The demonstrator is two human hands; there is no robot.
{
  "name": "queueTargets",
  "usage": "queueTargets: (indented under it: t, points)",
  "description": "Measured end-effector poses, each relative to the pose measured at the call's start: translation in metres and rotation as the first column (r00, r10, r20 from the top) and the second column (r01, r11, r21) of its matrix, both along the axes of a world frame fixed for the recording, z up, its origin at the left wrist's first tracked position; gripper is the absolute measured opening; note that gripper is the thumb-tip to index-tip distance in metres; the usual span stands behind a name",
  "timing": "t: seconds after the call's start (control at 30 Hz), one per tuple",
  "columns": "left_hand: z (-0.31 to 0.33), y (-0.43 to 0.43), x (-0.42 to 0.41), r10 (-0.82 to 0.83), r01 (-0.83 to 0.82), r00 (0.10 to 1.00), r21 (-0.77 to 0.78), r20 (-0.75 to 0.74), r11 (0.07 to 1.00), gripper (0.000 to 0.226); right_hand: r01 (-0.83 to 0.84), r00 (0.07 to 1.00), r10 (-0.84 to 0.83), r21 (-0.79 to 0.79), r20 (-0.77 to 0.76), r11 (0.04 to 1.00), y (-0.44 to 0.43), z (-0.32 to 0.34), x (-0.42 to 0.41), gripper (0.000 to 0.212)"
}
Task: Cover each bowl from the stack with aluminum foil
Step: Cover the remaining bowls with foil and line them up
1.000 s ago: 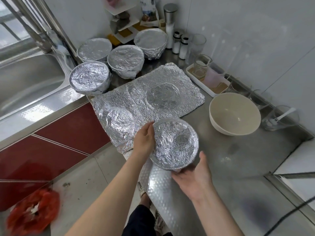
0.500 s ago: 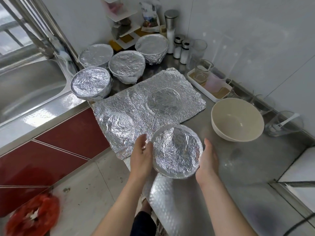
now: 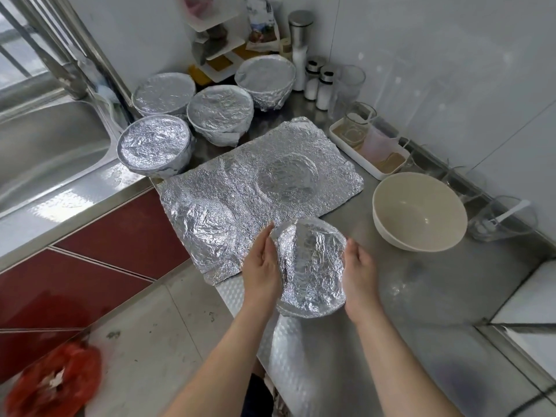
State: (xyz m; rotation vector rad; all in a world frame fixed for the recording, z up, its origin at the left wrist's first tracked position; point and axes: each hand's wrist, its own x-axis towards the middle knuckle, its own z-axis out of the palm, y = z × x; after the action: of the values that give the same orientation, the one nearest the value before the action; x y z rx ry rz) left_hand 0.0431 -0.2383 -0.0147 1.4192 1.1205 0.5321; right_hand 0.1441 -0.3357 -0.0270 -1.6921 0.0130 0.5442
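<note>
To the far left of the left hand (image 3: 260,266) there is a steel sink (image 3: 45,152), and red cabinet fronts (image 3: 120,236) are under its edge. A red plastic bag (image 3: 54,383) lies on the floor, low and well to the left of this hand. Beyond the right hand (image 3: 358,281), along the white wall, stand a white tray (image 3: 355,158) with a glass (image 3: 358,123) in it, two small shakers (image 3: 319,82) and a tall steel canister (image 3: 299,25). Well to the right of that hand, a clear glass bowl (image 3: 505,218) holds a white spoon (image 3: 511,210).
</note>
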Motion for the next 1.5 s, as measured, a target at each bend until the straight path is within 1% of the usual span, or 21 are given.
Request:
queueTargets:
  t: [0.13, 0.17, 0.27, 0.37, 0.4, 0.57, 0.63, 0.73, 0.77, 0.83, 0.93, 1.0, 1.07, 1.17, 1.23, 1.3, 1.33, 1.4, 1.43, 1.47, 1.5]
  points:
    - [0.003, -0.004, -0.014, -0.009, 0.013, 0.999, -0.105, 0.041, 0.994, 0.036, -0.1, 0.994, 0.102, 0.05, -0.04, 0.994, -0.006, 0.0, 0.004, 0.027]
    - [0.005, -0.005, -0.017, -0.035, 0.036, 0.999, -0.102, 0.014, 0.994, 0.038, -0.151, 0.988, 0.152, 0.041, -0.037, 0.988, -0.008, 0.0, 0.008, 0.031]
    - [0.009, 0.004, -0.016, -0.126, 0.142, 0.972, 0.065, -0.2, 0.988, 0.054, -0.334, 0.94, 0.336, -0.053, 0.052, 0.941, -0.007, 0.005, 0.025, 0.04]
    - [0.012, 0.015, -0.002, -0.223, 0.298, 0.912, 0.183, -0.343, 0.937, 0.05, -0.474, 0.844, 0.51, -0.213, 0.167, 0.854, 0.001, 0.01, 0.035, 0.038]
    - [0.012, 0.017, 0.003, -0.23, 0.322, 0.896, 0.199, -0.38, 0.926, 0.046, -0.478, 0.83, 0.526, -0.248, 0.187, 0.843, 0.003, 0.01, 0.036, 0.036]
    - [0.011, 0.023, 0.006, -0.187, 0.342, 0.868, 0.282, -0.46, 0.896, 0.031, -0.417, 0.841, 0.493, -0.314, 0.223, 0.853, 0.005, 0.008, 0.036, 0.028]
    - [0.012, 0.025, 0.005, -0.201, 0.364, 0.858, 0.285, -0.472, 0.887, 0.035, -0.422, 0.828, 0.51, -0.341, 0.232, 0.84, 0.004, 0.007, 0.037, 0.029]
    - [0.014, 0.028, 0.009, -0.247, 0.407, 0.839, 0.256, -0.485, 0.877, 0.042, -0.447, 0.82, 0.526, -0.324, 0.224, 0.834, 0.004, 0.009, 0.038, 0.026]
    - [0.013, 0.028, 0.01, -0.273, 0.41, 0.846, 0.231, -0.458, 0.882, 0.039, -0.445, 0.817, 0.528, -0.327, 0.233, 0.833, 0.005, 0.008, 0.039, 0.025]
    - [0.012, 0.029, 0.008, -0.301, 0.368, 0.893, 0.16, -0.334, 0.916, 0.034, -0.438, 0.813, 0.527, -0.335, 0.25, 0.834, 0.004, 0.006, 0.038, 0.024]
    - [0.016, 0.026, -0.004, -0.243, 0.244, 0.958, -0.009, -0.152, 0.97, 0.039, -0.355, 0.879, 0.421, -0.283, 0.223, 0.891, -0.002, 0.003, 0.037, 0.023]
    - [0.016, 0.018, -0.017, -0.112, 0.108, 0.991, -0.055, -0.07, 0.993, 0.042, -0.226, 0.935, 0.273, -0.214, 0.225, 0.95, -0.006, 0.001, 0.035, 0.021]
    - [0.019, 0.003, -0.027, 0.068, -0.064, 0.997, -0.133, 0.03, 0.989, 0.04, -0.104, 0.972, 0.133, -0.156, 0.193, 0.982, -0.009, -0.001, 0.031, 0.021]
    - [0.018, -0.027, -0.034, 0.253, -0.166, 0.95, -0.391, 0.181, 0.905, 0.037, -0.02, 0.99, 0.035, -0.112, 0.134, 0.994, -0.014, -0.002, 0.023, 0.02]
    - [0.01, -0.038, -0.034, 0.345, -0.203, 0.914, -0.497, 0.213, 0.844, 0.035, -0.004, 0.993, 0.014, -0.085, 0.115, 0.996, -0.019, -0.001, 0.019, 0.014]
    - [0.007, -0.039, -0.03, 0.374, -0.212, 0.901, -0.528, 0.221, 0.822, 0.045, -0.025, 0.997, 0.027, -0.039, 0.073, 0.999, -0.018, 0.006, 0.021, 0.009]
    - [0.011, -0.036, -0.027, 0.362, -0.205, 0.904, -0.512, 0.228, 0.834, 0.05, -0.059, 0.998, 0.059, -0.016, 0.029, 0.998, -0.017, 0.006, 0.026, 0.012]
    - [0.012, -0.028, -0.021, 0.32, -0.213, 0.926, -0.423, 0.199, 0.881, 0.053, -0.129, 0.989, 0.13, 0.019, -0.069, 0.992, -0.012, 0.005, 0.036, 0.043]
    - [0.016, -0.023, -0.017, 0.291, -0.208, 0.941, -0.386, 0.173, 0.899, 0.055, -0.161, 0.981, 0.164, 0.036, -0.099, 0.986, -0.01, 0.002, 0.04, 0.053]
    - [0.018, -0.02, -0.012, 0.278, -0.201, 0.949, -0.397, 0.147, 0.896, 0.06, -0.191, 0.974, 0.196, 0.055, -0.109, 0.98, -0.009, 0.001, 0.042, 0.054]
    - [0.014, -0.016, -0.008, 0.288, -0.2, 0.947, -0.435, 0.145, 0.878, 0.069, -0.215, 0.967, 0.223, 0.075, -0.121, 0.974, -0.006, 0.004, 0.041, 0.048]
